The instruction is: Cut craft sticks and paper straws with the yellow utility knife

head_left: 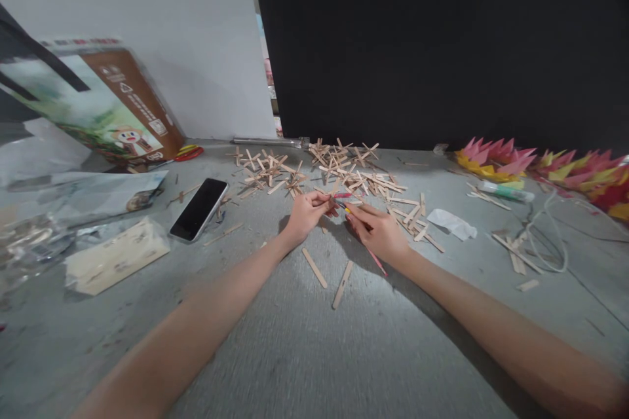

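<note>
My left hand [308, 211] is closed, pinching a small wooden stick between thumb and fingers. My right hand [376, 230] is closed around a thin pink brush or pen [377, 262], its tip meeting the stick in my left hand. Two loose wooden sticks [314, 268] lie on the grey floor just in front of both hands. Behind the hands lies a spread of several glued stick crosses [344, 173].
A black phone [199, 208] lies to the left, beside a packet of sticks [115, 256] and plastic bags. A brown carton [105, 108] leans at the back left. Pink and yellow paper shapes [496, 160], a glue tube [506, 191], a white cable and tissue lie right.
</note>
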The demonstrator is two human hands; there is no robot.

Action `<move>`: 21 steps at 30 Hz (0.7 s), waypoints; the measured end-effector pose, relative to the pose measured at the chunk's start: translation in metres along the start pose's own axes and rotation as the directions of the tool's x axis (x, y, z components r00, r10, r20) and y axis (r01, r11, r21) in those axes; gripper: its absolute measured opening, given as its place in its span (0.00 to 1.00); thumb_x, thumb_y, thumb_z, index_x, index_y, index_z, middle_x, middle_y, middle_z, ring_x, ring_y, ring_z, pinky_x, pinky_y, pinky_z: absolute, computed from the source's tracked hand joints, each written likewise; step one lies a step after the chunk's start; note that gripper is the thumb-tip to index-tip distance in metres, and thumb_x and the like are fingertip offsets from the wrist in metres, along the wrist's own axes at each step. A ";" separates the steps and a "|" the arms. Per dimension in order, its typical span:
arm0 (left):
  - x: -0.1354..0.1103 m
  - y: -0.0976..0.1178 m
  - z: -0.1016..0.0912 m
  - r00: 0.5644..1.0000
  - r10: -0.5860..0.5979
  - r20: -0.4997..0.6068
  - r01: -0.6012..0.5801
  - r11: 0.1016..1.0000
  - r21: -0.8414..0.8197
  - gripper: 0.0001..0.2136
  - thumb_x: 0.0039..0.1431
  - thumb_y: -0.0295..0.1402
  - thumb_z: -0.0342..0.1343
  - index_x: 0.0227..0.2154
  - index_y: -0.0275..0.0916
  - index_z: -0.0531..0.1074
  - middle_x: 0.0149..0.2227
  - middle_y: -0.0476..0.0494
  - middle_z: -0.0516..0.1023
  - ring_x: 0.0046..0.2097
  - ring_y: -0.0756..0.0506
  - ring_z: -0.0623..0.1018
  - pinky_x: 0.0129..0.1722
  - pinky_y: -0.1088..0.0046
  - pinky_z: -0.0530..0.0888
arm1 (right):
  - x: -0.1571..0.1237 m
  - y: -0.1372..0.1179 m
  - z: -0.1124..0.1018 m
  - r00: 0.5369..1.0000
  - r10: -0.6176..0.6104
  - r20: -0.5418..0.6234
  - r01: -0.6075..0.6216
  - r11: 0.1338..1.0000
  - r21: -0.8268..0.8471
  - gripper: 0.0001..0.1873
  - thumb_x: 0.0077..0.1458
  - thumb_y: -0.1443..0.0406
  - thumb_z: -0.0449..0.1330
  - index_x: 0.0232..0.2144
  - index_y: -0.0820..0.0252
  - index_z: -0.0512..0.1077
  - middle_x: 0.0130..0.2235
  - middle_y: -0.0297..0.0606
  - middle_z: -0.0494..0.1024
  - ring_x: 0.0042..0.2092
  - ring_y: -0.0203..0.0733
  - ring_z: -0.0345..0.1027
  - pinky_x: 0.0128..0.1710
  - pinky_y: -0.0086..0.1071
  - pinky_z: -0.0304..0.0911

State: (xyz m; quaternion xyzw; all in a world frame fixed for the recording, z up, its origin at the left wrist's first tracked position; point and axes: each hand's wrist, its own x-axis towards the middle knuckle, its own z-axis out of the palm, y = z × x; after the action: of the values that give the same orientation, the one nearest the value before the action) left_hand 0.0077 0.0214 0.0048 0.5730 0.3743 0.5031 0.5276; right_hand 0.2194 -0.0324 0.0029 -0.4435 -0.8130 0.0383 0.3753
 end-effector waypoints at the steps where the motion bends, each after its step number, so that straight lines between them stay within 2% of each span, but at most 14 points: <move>1: 0.000 0.000 0.000 1.000 0.002 -0.006 -0.002 1.000 0.000 0.22 0.49 0.50 0.72 0.32 0.34 0.78 0.30 0.38 0.85 0.30 0.43 0.84 0.35 0.68 0.79 | -0.001 0.001 0.001 1.000 -0.009 -0.004 0.009 1.000 -0.020 0.20 0.73 0.60 0.51 0.61 0.52 0.74 0.44 0.43 0.83 0.40 0.46 0.79 0.40 0.35 0.74; 7: 0.000 0.002 0.000 1.000 0.027 -0.004 -0.027 0.998 0.058 0.20 0.52 0.50 0.71 0.31 0.35 0.80 0.30 0.37 0.85 0.31 0.43 0.84 0.35 0.68 0.80 | -0.003 0.001 0.005 0.999 -0.039 0.002 0.039 0.998 -0.045 0.22 0.74 0.60 0.49 0.63 0.52 0.72 0.45 0.45 0.82 0.40 0.46 0.79 0.41 0.36 0.74; 14: 0.001 0.000 0.001 0.999 0.018 -0.036 -0.018 1.000 -0.004 0.23 0.47 0.52 0.73 0.30 0.34 0.78 0.31 0.36 0.85 0.32 0.41 0.85 0.36 0.67 0.80 | -0.003 -0.002 0.004 0.998 -0.056 -0.003 0.056 0.995 -0.080 0.21 0.74 0.61 0.49 0.63 0.53 0.72 0.44 0.45 0.82 0.41 0.46 0.78 0.40 0.35 0.73; 21: 0.000 -0.002 0.002 0.999 0.025 -0.035 -0.024 1.000 0.017 0.21 0.49 0.50 0.73 0.30 0.34 0.78 0.31 0.36 0.86 0.32 0.41 0.85 0.37 0.66 0.80 | -0.004 -0.001 0.006 0.998 -0.056 0.002 0.056 0.994 -0.095 0.21 0.73 0.62 0.50 0.64 0.52 0.71 0.44 0.45 0.81 0.39 0.46 0.78 0.39 0.35 0.73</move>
State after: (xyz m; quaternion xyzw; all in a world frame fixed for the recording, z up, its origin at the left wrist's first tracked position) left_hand 0.0097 0.0215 0.0029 0.5730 0.3805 0.5164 0.5102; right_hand 0.2166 -0.0342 -0.0035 -0.4379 -0.8258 -0.0110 0.3551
